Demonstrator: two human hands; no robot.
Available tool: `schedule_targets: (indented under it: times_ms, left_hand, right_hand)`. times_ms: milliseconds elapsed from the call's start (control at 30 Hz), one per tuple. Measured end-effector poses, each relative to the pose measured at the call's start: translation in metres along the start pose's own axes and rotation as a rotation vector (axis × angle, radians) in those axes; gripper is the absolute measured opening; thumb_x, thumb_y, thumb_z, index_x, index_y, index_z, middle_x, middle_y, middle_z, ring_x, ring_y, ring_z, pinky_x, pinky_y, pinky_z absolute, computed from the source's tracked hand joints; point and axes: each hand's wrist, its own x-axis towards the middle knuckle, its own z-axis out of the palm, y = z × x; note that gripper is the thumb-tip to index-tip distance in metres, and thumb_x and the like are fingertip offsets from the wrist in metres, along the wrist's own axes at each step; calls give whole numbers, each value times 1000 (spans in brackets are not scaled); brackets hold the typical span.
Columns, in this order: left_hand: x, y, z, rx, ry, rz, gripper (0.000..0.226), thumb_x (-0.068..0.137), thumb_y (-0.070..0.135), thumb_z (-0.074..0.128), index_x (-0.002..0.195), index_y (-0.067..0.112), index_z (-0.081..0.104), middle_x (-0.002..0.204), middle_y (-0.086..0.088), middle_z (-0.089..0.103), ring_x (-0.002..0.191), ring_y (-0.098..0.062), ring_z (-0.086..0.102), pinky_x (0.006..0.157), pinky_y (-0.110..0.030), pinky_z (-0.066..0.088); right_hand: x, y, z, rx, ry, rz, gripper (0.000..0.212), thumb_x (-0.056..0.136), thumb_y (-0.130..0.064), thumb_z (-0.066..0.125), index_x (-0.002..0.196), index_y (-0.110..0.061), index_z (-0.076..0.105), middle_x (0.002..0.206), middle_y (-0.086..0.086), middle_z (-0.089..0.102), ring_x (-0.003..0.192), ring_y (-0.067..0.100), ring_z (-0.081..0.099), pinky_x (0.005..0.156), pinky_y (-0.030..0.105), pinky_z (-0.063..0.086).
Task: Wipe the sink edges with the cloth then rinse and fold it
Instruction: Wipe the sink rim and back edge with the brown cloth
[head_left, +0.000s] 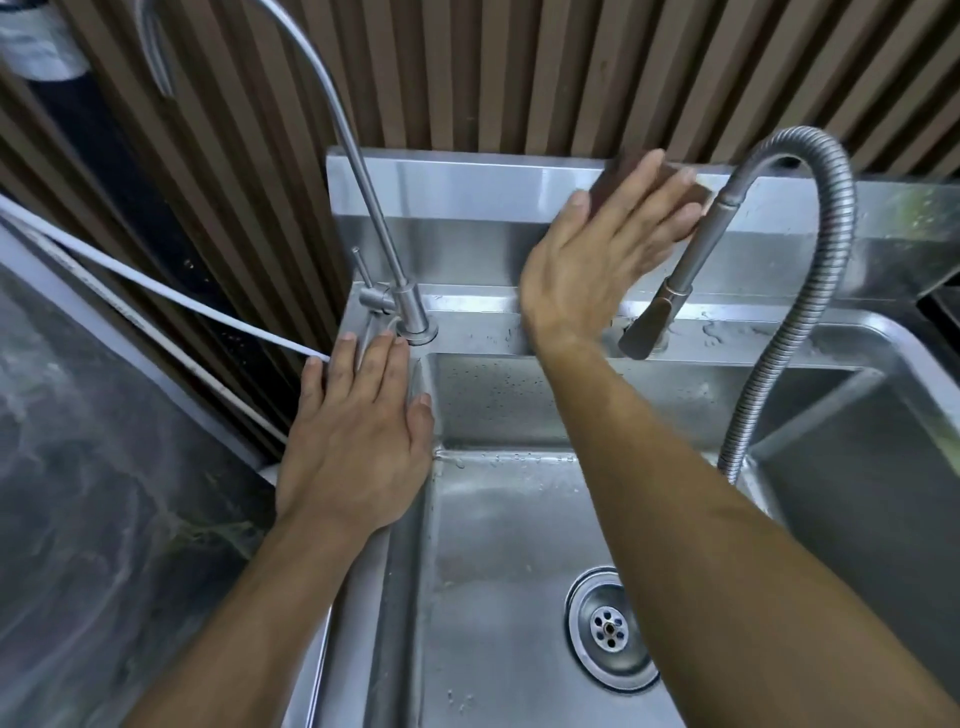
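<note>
Left hand (358, 436) flat on sink (498, 519) rim — right hand (597, 249) presses cloth (613, 187).

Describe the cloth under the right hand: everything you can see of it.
The cloth is dark brown and folded into a compact pad with a paler edge at its right. It lies against the steel backsplash near the top lip. The right hand presses it flat with straight fingers and covers most of it. Its right end sits close to the sprayer head.

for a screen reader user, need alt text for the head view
A person's right hand presses a folded brown cloth flat against the stainless steel sink backsplash, beside a flexible-hose sprayer tap. The left hand rests flat on the sink's left rim.
</note>
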Motion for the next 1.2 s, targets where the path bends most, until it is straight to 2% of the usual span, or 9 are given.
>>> schedule_targets:
  times_ms: [167, 300, 400, 467, 600, 667, 867, 1033, 1200]
  left_hand:
    - [0, 0, 0, 9, 13, -2, 73, 99, 46, 8, 163, 14, 26, 170, -2, 25, 158, -29, 16, 126, -52, 12]
    - [1, -2, 2, 23, 17, 5, 73, 99, 46, 11, 162, 14, 27, 170, -3, 26, 157, -30, 17, 126, -52, 14]
    - [0, -2, 2, 34, 10, 15, 73, 99, 46, 12, 162, 13, 26, 169, -5, 26, 157, -31, 17, 125, -53, 15]
    - [0, -2, 2, 27, 9, 7, 73, 99, 46, 13, 162, 12, 27, 169, -6, 27, 157, -32, 17, 125, -53, 15]
    - [0, -1, 1, 16, 2, 4, 75, 98, 47, 9, 163, 13, 25, 170, -4, 25, 158, -31, 15, 126, -53, 12]
    - [0, -1, 1, 17, 3, 2, 75, 98, 48, 8, 163, 13, 25, 170, -4, 25, 158, -31, 15, 126, -53, 12]
    - [-1, 1, 0, -9, 15, -3, 77, 101, 55, -2, 163, 16, 20, 171, -1, 20, 159, -28, 10, 128, -49, 6]
    - [-2, 1, 0, -21, 13, 0, 76, 102, 55, -1, 164, 15, 21, 171, -2, 21, 159, -28, 10, 129, -48, 9]
    - [-2, 1, -1, -27, 14, 1, 75, 102, 54, -1, 164, 16, 19, 172, -1, 20, 159, -27, 8, 129, -47, 8]
  right_hand:
    - [-31, 8, 12, -158, -202, -731, 57, 112, -33, 29, 165, -15, 20, 173, 11, 15, 160, 33, 9, 130, 51, 10]
    - [2, 7, -1, 109, -3, -71, 60, 111, -33, 25, 165, -12, 13, 174, 13, 1, 160, 35, -4, 130, 52, 2]
    - [9, -14, 1, 239, 41, 202, 68, 109, -34, 32, 165, -8, 5, 173, 15, -8, 159, 34, -10, 129, 52, 1]
    - [-9, -24, 5, 224, -4, 136, 68, 109, -33, 35, 165, -6, 5, 172, 18, -7, 158, 39, -11, 128, 56, 3]
    - [-38, 14, 12, -132, -189, -620, 59, 111, -30, 34, 164, -11, 16, 172, 19, 10, 159, 40, 5, 129, 55, 6]
    - [-19, 26, 7, -212, -192, -789, 56, 112, -32, 32, 164, -17, 20, 172, 15, 15, 159, 36, 10, 130, 53, 9]
    - [0, 28, 1, -291, -119, -689, 62, 112, -46, 30, 164, -13, 23, 170, 19, 19, 158, 41, 15, 129, 53, 11]
    - [5, 23, 3, -329, -154, -929, 58, 113, -44, 32, 163, -15, 26, 169, 17, 23, 157, 39, 19, 129, 50, 10]
    - [9, 32, -9, -61, -128, -519, 55, 113, -28, 30, 164, -11, 22, 172, 15, 13, 159, 40, 3, 130, 53, 2]
